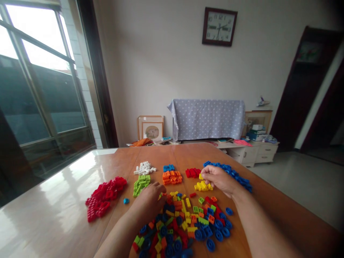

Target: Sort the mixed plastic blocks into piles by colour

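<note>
My right hand [219, 179] pinches a yellow toy brick [201, 176] between thumb and fingertips, just above a small pile of yellow bricks [203, 186]. Close behind it lie a row of red bricks [192, 173] and a long heap of blue bricks [233, 173]. My left hand [153, 197] is at the upper left edge of the mixed brick pile [185, 218], its fingers curled down. A bit of green and red shows by those fingertips; what they hold, if anything, is mostly hidden. Beside this hand lies a group of light green bricks [141, 184].
White bricks [144, 167], orange bricks [172, 177] and a few blue bricks [168, 167] sit in groups farther back on the wooden table [67, 215]. A big red heap [106, 197] and a single blue brick [126, 201] lie to the left.
</note>
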### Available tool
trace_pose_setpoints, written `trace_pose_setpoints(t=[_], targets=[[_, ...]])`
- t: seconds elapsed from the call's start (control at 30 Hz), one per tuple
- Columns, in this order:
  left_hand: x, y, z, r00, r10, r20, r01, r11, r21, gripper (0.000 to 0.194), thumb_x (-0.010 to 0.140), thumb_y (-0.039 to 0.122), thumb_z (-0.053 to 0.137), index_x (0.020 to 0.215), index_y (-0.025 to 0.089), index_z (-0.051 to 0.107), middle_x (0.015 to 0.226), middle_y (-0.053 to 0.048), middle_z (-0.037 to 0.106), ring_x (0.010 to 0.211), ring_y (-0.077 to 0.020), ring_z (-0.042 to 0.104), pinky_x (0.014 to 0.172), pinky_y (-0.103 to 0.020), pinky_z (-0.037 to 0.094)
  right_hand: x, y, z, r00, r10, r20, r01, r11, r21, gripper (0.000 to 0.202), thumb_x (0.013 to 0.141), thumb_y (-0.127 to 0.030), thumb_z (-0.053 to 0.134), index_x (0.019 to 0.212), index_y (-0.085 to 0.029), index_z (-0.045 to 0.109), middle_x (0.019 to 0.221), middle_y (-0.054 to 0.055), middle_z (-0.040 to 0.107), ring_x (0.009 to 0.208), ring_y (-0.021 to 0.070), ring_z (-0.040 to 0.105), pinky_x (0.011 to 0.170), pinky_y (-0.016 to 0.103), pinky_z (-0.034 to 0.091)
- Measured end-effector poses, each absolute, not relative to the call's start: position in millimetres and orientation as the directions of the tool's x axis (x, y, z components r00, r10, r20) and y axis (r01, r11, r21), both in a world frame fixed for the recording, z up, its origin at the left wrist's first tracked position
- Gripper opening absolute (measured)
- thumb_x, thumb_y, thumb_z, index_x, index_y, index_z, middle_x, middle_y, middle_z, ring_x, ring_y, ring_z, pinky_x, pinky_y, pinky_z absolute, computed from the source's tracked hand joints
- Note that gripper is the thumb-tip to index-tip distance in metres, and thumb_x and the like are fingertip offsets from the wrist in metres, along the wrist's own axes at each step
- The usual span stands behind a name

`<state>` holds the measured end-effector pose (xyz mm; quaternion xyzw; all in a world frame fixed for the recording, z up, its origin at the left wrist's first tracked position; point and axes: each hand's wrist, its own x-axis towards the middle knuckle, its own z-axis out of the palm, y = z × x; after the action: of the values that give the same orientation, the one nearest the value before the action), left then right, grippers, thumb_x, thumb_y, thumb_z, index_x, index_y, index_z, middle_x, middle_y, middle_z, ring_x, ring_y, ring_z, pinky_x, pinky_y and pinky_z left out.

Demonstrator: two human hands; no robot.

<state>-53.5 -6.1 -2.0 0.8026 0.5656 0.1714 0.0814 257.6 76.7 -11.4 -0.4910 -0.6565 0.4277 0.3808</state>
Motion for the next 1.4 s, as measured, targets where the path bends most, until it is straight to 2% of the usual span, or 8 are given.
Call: trace_pose_setpoints(t=[0.17, 0.37, 0.63, 0.83, 1.0, 1.13, 1.2, 1.4], targets=[[-54, -4, -2, 0.294, 0.941, 0.169, 0.887, -0.334, 0.319, 0.021, 0.092, 0.031, 0.052, 0.102, 0.022, 0.068, 0.104, -0.007, 0.067, 0.096, -0.0225, 0.063, 0.083, -0.03, 0.045, 282, 93, -19, -0.004, 0.995, 0.097, 0.307, 0.093, -0.947, 0.022, 0.071, -0.035, 0.068, 0.085, -0.017, 0.065, 0.07, 0.0, 0.064, 0.06, 0.0123, 0.055, 0.051, 0.021, 0.035], [-54, -5, 1, 0.294, 0.944, 0.152, 0.89, -0.328, 0.318, 0.022, 0.092, 0.031, 0.052, 0.103, 0.022, 0.069, 0.108, -0.007, 0.067, 0.1, -0.0232, 0.063, 0.085, -0.031, 0.045, 281, 98, -30, 0.014, 0.995, 0.096, 0.438, 0.08, -0.895, 0.016, 0.067, -0.029, 0.064, 0.074, -0.016, 0.07, 0.07, 0.002, 0.069, 0.067, 0.0155, 0.057, 0.059, 0.023, 0.039], [-54, -5, 2, 0.287, 0.948, 0.137, 0.894, -0.317, 0.316, 0.023, 0.092, 0.031, 0.052, 0.103, 0.022, 0.069, 0.107, -0.008, 0.068, 0.097, -0.023, 0.064, 0.083, -0.031, 0.046, 278, 108, -49, 0.01, 0.998, 0.062, 0.513, 0.048, -0.857, 0.018, 0.066, -0.026, 0.06, 0.07, -0.013, 0.072, 0.059, 0.002, 0.067, 0.057, 0.0145, 0.054, 0.056, 0.024, 0.038], [-55, -5, -2, 0.284, 0.947, 0.15, 0.896, -0.318, 0.311, 0.023, 0.092, 0.033, 0.051, 0.103, 0.022, 0.068, 0.107, -0.008, 0.067, 0.099, -0.0245, 0.064, 0.086, -0.033, 0.046, 284, 112, -50, 0.009, 0.992, 0.125, 0.577, 0.097, -0.811, 0.025, 0.072, -0.025, 0.059, 0.085, -0.014, 0.076, 0.08, 0.005, 0.076, 0.078, 0.0208, 0.065, 0.069, 0.027, 0.046], [-56, -3, -6, 0.305, 0.939, 0.158, 0.89, -0.34, 0.302, 0.024, 0.092, 0.034, 0.051, 0.102, 0.022, 0.069, 0.104, -0.008, 0.067, 0.097, -0.0238, 0.064, 0.085, -0.032, 0.047, 271, 107, -38, -0.024, 0.977, 0.212, 0.637, 0.178, -0.75, 0.02, 0.076, -0.026, 0.061, 0.087, -0.017, 0.075, 0.092, 0.006, 0.075, 0.091, 0.0224, 0.065, 0.081, 0.028, 0.047], [-54, -3, -6, 0.305, 0.941, 0.149, 0.898, -0.336, 0.282, 0.023, 0.092, 0.032, 0.051, 0.101, 0.023, 0.07, 0.101, -0.008, 0.066, 0.093, -0.0228, 0.064, 0.08, -0.03, 0.046, 239, 80, -25, -0.308, 0.909, 0.282, 0.682, 0.417, -0.601, 0.015, 0.079, -0.027, 0.061, 0.082, -0.018, 0.074, 0.089, 0.004, 0.071, 0.083, 0.018, 0.064, 0.075, 0.025, 0.045], [-54, -4, -5, 0.305, 0.94, 0.151, 0.9, -0.336, 0.277, 0.023, 0.092, 0.033, 0.051, 0.101, 0.023, 0.07, 0.1, -0.008, 0.066, 0.092, -0.0227, 0.064, 0.08, -0.03, 0.046, 222, 63, -20, -0.452, 0.866, 0.215, 0.675, 0.489, -0.553, 0.014, 0.08, -0.028, 0.062, 0.084, -0.021, 0.073, 0.085, 0.001, 0.071, 0.077, 0.0155, 0.063, 0.066, 0.022, 0.041], [-53, -4, -5, 0.307, 0.939, 0.154, 0.9, -0.339, 0.274, 0.022, 0.092, 0.032, 0.052, 0.101, 0.022, 0.069, 0.1, -0.008, 0.066, 0.093, -0.0226, 0.064, 0.08, -0.03, 0.046, 192, 38, -14, -0.465, 0.885, 0.029, 0.852, 0.456, -0.256, 0.018, 0.074, -0.04, 0.069, 0.071, -0.022, 0.072, 0.069, 0.002, 0.07, 0.063, 0.0154, 0.056, 0.055, 0.025, 0.024]])
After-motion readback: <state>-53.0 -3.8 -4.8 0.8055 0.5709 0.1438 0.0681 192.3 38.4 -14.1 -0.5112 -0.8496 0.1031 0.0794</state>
